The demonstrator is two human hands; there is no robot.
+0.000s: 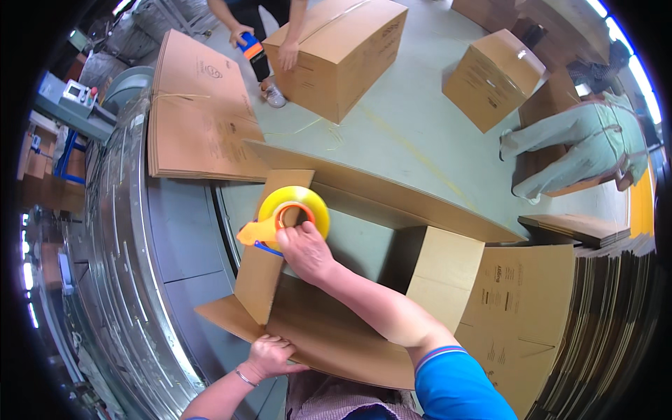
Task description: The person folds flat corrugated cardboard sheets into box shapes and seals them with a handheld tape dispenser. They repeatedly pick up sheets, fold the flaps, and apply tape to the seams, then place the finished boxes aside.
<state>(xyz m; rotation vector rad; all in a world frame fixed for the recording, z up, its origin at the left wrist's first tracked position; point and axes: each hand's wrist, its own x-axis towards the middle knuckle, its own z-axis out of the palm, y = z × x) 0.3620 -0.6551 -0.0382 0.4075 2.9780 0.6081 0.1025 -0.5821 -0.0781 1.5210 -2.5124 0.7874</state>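
Note:
My right hand (304,250) grips an orange tape dispenser (269,229) carrying a roll of clear yellowish tape (294,204), and presses it on the far side flap of a brown cardboard box (336,329) in front of me. The box lies open with its flaps (437,269) standing up. My left hand (269,355) rests flat on the near flap at the box's left corner, holding it down.
A stack of flat cartons (199,115) lies on the left by a curved metal conveyor (122,231). More flat cartons (609,308) are stacked on the right. One person holds a tape dispenser (253,52) by a large box (346,52); another bends near a box (493,77).

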